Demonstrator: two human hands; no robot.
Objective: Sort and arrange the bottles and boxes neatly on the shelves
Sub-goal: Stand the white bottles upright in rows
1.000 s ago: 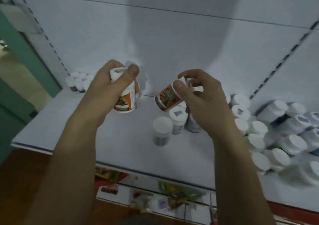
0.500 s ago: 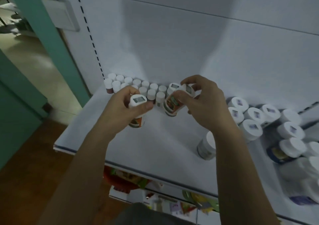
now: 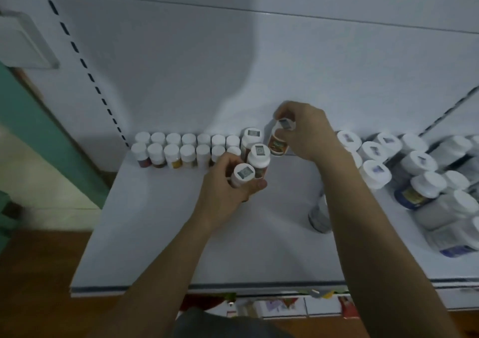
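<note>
My left hand (image 3: 225,184) grips a white-capped bottle (image 3: 242,175) upright, just in front of two similar bottles (image 3: 258,156) standing on the white shelf (image 3: 181,234). My right hand (image 3: 303,132) holds another white-capped bottle with an orange label (image 3: 278,143) by its cap, tilted, at the back of the shelf. To the left stand two neat rows of small white-capped bottles (image 3: 181,147) against the back wall.
A loose crowd of larger white-capped bottles (image 3: 414,171) fills the shelf's right side. One grey bottle (image 3: 318,213) stands alone behind my right forearm. Below the shelf's front edge lies a lower shelf with colourful packets (image 3: 285,304). A green door frame (image 3: 39,135) is at the left.
Both hands have moved back toward the rows. The left bottle now sits beside the two standing bottles, and the right bottle has come down near the back wall.
</note>
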